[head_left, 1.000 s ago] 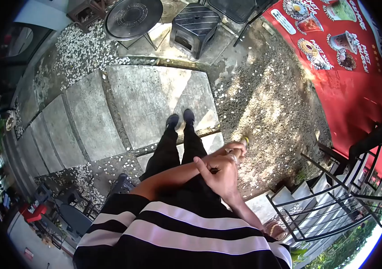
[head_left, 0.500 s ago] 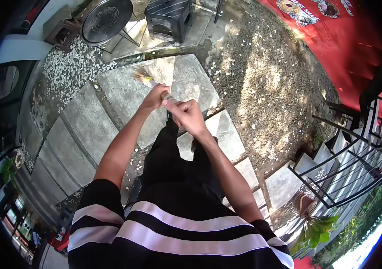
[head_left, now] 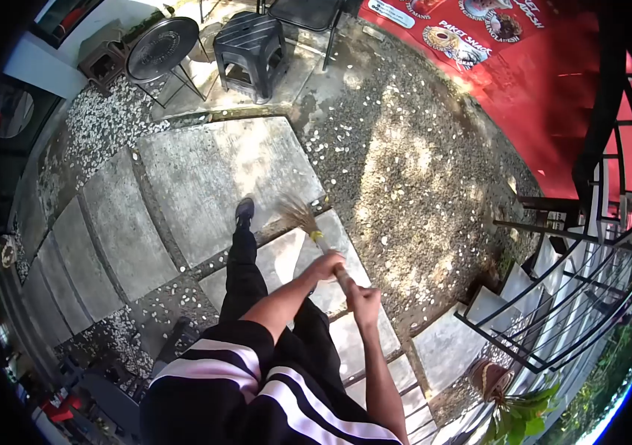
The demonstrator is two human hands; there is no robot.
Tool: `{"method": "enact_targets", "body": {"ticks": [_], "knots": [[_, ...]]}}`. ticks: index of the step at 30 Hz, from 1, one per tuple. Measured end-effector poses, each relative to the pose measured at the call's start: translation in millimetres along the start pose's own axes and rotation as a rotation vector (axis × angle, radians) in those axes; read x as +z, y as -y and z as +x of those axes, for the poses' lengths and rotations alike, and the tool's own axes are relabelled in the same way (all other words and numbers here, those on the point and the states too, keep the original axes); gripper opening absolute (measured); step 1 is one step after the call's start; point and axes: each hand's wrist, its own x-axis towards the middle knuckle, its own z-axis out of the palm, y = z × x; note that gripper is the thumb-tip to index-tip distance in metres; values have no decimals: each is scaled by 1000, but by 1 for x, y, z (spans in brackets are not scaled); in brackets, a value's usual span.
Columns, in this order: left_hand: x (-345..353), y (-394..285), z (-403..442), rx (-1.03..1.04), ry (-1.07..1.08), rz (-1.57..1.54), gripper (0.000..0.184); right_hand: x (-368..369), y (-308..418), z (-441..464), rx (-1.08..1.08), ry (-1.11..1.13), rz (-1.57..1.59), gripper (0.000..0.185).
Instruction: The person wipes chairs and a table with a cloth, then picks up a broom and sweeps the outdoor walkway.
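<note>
A stick broom [head_left: 299, 213] with thin brown bristles and a yellow band slants away from me, low over the concrete paving. My left hand [head_left: 326, 265] is wrapped round its handle just behind the band. Closer to my body, my right hand [head_left: 364, 302] grips the handle's upper end. The bristle tips are smeared by motion, near the joint between two slabs [head_left: 219, 185] and the gravel border. My dark shoe [head_left: 244, 211] stands on the slab left of the bristles.
A black stool [head_left: 250, 55] and a round black table [head_left: 162, 48] stand at the far edge. Gravel [head_left: 412, 185] with pale chips lies to the right, beside a red banner [head_left: 501, 81]. Metal railings [head_left: 553, 297], steps and a potted plant [head_left: 527, 411] are at lower right.
Both hands have swung the broom to the right and nearer my body. Its bristles went from the left slab to the gravel edge. One foot now shows forward on the slab.
</note>
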Motion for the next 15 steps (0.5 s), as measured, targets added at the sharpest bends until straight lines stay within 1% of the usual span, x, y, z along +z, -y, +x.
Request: {"method": "enact_targets", "body": {"ticks": [1, 2, 4, 6, 7, 9, 10, 12, 13, 15], "knots": [[53, -2, 10, 38, 56, -9, 12, -39, -15, -20, -2, -66, 45, 61], [95, -18, 20, 74, 113, -14, 12, -71, -28, -42, -2, -83, 98, 60], [152, -71, 43, -527, 231, -923, 20, -101, -28, -65, -22, -101, 160, 60], [191, -100, 66, -477, 362, -1077, 27, -113, 5, -98, -64, -246, 136, 58], [193, -114, 72, -479, 371, -1068, 27, -114, 17, -112, -82, -320, 127, 57], [180, -145, 81, -669, 454, -1144, 27, -109, 39, -129, -89, -337, 149, 55], [162, -153, 85, -659, 441, -1132, 27, -102, 51, -132, -102, -336, 155, 52], [106, -162, 81, -43, 330, -694, 25, -74, 69, -128, -136, -291, 160, 50], [72, -165, 76, 242, 256, -446, 25, -56, 72, -125, -234, -200, 118, 50], [-9, -166, 53, 237, 172, -337, 25, -13, 87, -112, -437, 10, 29, 49]]}}
